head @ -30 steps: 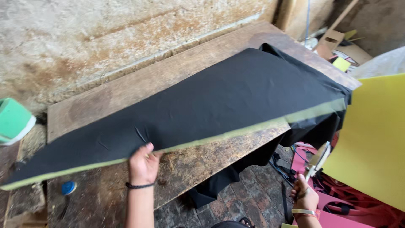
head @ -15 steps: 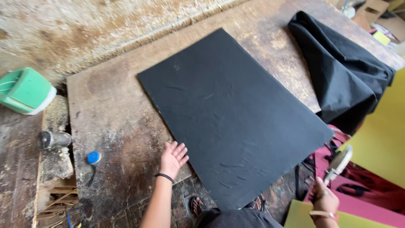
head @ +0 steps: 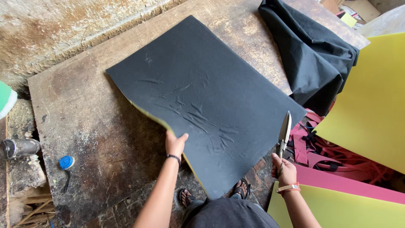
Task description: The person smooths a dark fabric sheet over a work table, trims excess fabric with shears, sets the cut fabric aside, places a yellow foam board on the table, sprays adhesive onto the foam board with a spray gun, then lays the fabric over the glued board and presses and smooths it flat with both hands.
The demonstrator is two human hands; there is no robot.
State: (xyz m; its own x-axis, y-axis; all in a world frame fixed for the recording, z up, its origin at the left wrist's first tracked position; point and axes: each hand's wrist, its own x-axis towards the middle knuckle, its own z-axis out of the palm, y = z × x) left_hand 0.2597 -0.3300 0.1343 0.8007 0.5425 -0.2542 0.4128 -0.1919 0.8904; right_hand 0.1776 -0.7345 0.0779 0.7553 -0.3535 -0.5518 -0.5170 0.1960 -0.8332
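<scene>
A large foam sheet [head: 211, 97], black cloth on top and yellow at its edge, lies across the worn wooden table [head: 93, 118], its near corner hanging past the front edge. My left hand [head: 175, 143] grips the sheet's near left edge and lifts it slightly off the wood. My right hand [head: 284, 169], with an orange band at the wrist, holds a pair of scissors [head: 284, 131] upright, blades pointing up, just off the sheet's right edge. A loose heap of black cloth [head: 312, 55] lies at the table's far right corner.
Yellow foam sheets [head: 371, 97] and pink sheets with strips [head: 337, 156] lie on the floor to the right. A blue round cap [head: 66, 162] sits on the table's near left, a grey cylinder [head: 19, 147] and a green container [head: 5, 99] beyond the left edge. My sandalled feet [head: 242, 188] stand on brick.
The sheet has shifted toward me and to the right. My left hand went from resting flat beside it to gripping and lifting its edge. The scissors rose higher.
</scene>
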